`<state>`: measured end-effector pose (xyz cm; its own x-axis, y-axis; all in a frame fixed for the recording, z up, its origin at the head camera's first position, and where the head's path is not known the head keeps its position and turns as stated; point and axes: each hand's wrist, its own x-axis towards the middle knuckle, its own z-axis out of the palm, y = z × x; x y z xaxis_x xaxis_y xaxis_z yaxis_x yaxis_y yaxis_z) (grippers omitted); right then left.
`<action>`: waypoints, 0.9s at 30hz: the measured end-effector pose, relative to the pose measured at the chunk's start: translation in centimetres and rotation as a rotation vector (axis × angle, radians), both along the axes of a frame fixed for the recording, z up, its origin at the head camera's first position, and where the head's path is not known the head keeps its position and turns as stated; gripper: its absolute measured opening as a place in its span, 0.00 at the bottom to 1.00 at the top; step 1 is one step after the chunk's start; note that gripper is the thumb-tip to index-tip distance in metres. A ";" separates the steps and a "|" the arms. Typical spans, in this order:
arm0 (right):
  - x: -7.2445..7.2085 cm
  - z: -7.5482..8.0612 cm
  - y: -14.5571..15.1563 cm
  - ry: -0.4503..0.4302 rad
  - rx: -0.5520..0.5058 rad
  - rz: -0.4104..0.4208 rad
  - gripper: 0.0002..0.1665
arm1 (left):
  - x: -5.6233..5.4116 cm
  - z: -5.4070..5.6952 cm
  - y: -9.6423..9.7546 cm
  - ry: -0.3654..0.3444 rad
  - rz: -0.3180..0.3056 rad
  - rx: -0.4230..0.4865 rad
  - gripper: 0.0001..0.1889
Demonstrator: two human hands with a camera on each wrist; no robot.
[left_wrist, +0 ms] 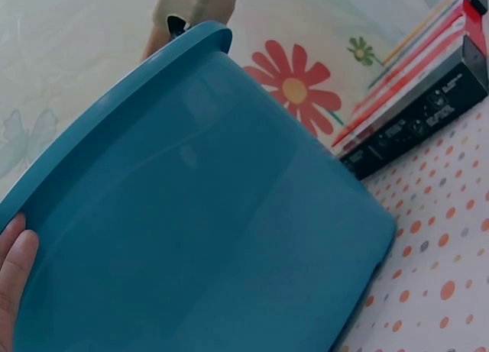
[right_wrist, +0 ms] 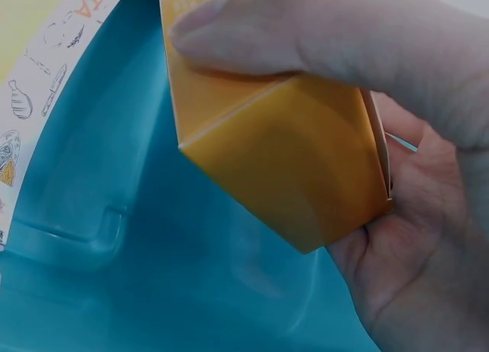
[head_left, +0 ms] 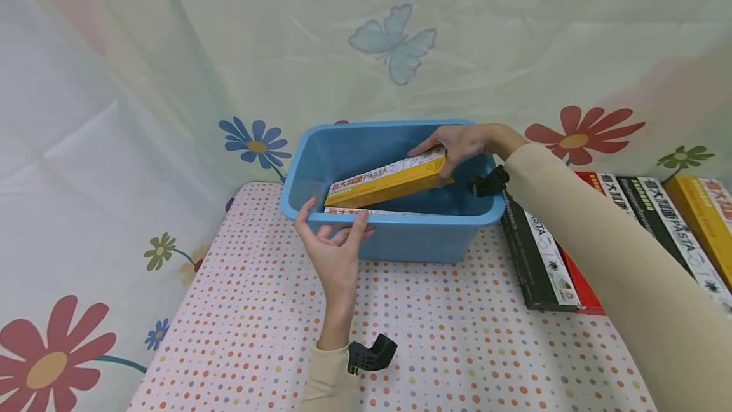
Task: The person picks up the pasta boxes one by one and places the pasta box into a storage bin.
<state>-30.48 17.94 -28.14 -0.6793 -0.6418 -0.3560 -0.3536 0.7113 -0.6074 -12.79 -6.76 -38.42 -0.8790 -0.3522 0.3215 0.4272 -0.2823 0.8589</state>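
My right hand [head_left: 457, 145] reaches into a blue plastic bin [head_left: 412, 240] and grips the right end of a yellow pasta box [head_left: 389, 184]. That box lies tilted inside the bin, its left end lower. In the right wrist view, the thumb presses one face of the box's yellow end [right_wrist: 306, 161] and the fingers curl behind it. Along the bin's front wall lies another pasta box [head_left: 343, 211], mostly hidden by the rim. My left hand [head_left: 334, 253] holds the front rim near its left corner, and fingertips [left_wrist: 17, 272] show against the outer wall in the left wrist view.
Right of the bin, a black pasta box [head_left: 540, 266] and a red one [head_left: 583, 288] lie on the dotted tablecloth [head_left: 434, 336]. Further right are more pasta boxes, including a yellow one [head_left: 700, 215], partly behind my right sleeve. A flowered cloth [head_left: 486, 49] hangs behind the bin.
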 end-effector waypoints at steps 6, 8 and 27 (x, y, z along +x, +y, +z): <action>-0.1 -0.3 0.2 -0.003 0.004 -0.011 0.53 | -0.2 -0.1 0.2 -0.007 -0.005 0.002 0.44; -0.1 -0.3 0.3 -0.002 0.000 -0.014 0.53 | -0.2 -0.1 0.2 -0.009 -0.005 0.001 0.44; 0.0 0.9 1.9 0.017 -0.174 -0.037 0.47 | -0.7 -0.2 0.7 0.002 -0.021 0.009 0.43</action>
<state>-30.48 19.81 -27.28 -0.7082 -0.6675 -0.2300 -0.3406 0.6084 -0.7169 -13.51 -6.07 -38.66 -0.8855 -0.3371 0.3197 0.4227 -0.2990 0.8555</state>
